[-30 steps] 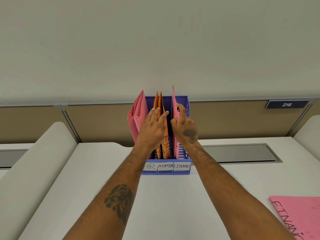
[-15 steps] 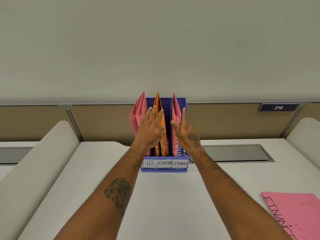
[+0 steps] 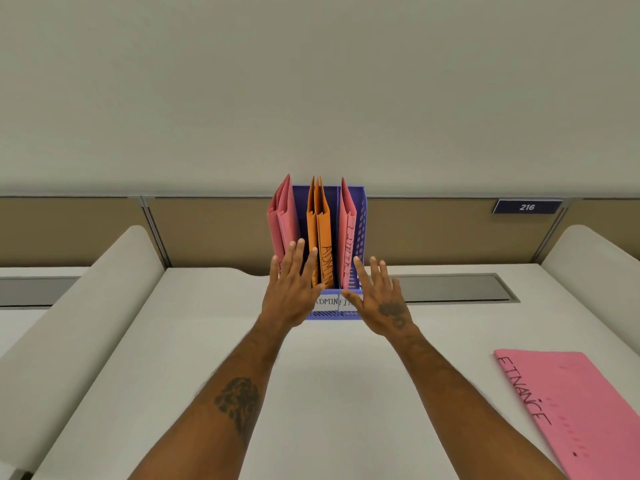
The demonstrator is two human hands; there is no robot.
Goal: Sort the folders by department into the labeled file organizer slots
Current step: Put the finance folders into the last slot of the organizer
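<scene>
**Hands empty, one folder left**

Both hands are spread flat & hold nothing: left hand (image 3: 292, 289), right hand (image 3: 379, 299), at the organizer (image 3: 360, 216) front, desk's back edge. Pink folders (image 3: 284, 216), orange folders (image 3: 320, 230) & one pink FINANCE-slot folder (image 3: 347, 233) look filed. You've still got the loose FINANCE folder (image 3: 571, 407) at the desk's right edge.

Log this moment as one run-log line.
left hand: open, empty | right hand: open, empty | organizer: pink, orange, pink folders upright | pink FINANCE folder: flat on desk, unsorted
</scene>
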